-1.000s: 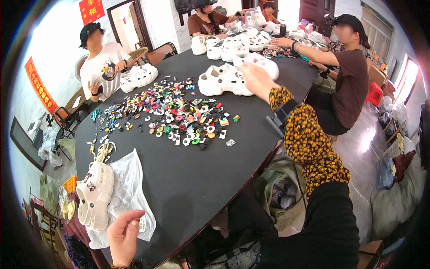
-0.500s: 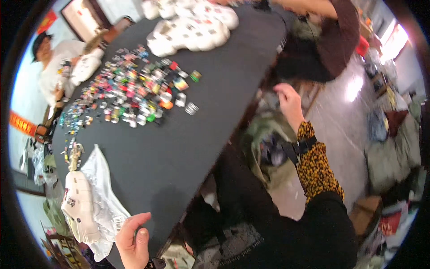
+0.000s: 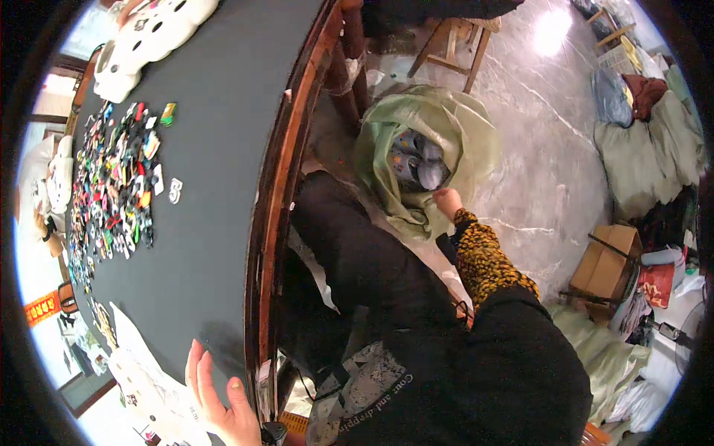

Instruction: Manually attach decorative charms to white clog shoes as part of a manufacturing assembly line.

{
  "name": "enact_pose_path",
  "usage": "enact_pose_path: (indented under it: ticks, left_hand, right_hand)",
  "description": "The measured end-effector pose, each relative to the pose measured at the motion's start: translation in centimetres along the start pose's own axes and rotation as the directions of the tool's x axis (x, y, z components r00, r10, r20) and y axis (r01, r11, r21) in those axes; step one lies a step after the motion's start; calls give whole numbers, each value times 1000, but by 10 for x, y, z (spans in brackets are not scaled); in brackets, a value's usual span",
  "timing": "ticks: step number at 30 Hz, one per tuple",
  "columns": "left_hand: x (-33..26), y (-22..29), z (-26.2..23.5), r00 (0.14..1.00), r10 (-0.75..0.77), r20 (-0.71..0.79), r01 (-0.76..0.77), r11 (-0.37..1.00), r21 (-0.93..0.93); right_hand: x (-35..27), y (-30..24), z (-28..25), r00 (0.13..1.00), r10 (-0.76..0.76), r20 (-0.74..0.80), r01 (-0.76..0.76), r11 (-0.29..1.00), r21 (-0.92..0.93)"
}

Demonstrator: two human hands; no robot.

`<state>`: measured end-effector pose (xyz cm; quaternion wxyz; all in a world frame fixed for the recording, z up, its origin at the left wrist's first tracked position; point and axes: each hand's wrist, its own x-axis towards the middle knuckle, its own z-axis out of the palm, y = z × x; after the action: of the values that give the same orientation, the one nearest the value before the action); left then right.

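My right hand (image 3: 447,202) reaches down to the near rim of an open pale green woven sack (image 3: 470,141) on the floor. Its fingers point into the sack and are too hidden to read. Inside lie greyish clogs (image 3: 431,175), some with small coloured dots on them. Over the table's near left part, my left hand (image 3: 227,405) is open, fingers stretched and thumb apart, holding nothing. Beside it, at the lower left, are a white clog (image 3: 141,386) with small decorations and a clear plastic bag (image 3: 128,327).
A dark-topped table (image 3: 212,149) with a wooden edge fills the left. On it lie a heap of small colourful shoe charms (image 3: 119,178) and white clogs (image 3: 152,41). A wooden stool (image 3: 454,56), a cardboard box (image 3: 606,260) and full sacks (image 3: 647,160) stand on the floor to the right.
The view has turned right and down, toward the floor. My right hand has moved from above the sack down to its rim. My left hand stays open near the white clog.
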<state>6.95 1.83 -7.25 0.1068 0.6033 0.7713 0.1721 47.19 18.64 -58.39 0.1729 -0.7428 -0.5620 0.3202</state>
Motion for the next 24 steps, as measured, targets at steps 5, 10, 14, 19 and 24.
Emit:
enact_pose_path:
  ticks: [5,10,14,19,24]
  left_hand:
    - [29,35,9,979,74,188,-123,957,261]
    - [39,33,16,973,31,230,-116,922,369]
    - [47,38,23,963,30,267,-152,882,447]
    - [57,14,20,946,154,285,-239,924,297]
    - [52,46,28,960,57,275,-185,864,469]
  right_hand:
    - [-6,49,47,973,59,225,24,937,-350]
    - [20,30,84,966,69,248,-30,987,-161]
    - [54,41,95,963,86,257,-38,981,-189]
    - [128,188,22,995,23,95,35,825,-564]
    - [154,115,29,995,92,33,-77,943,-322]
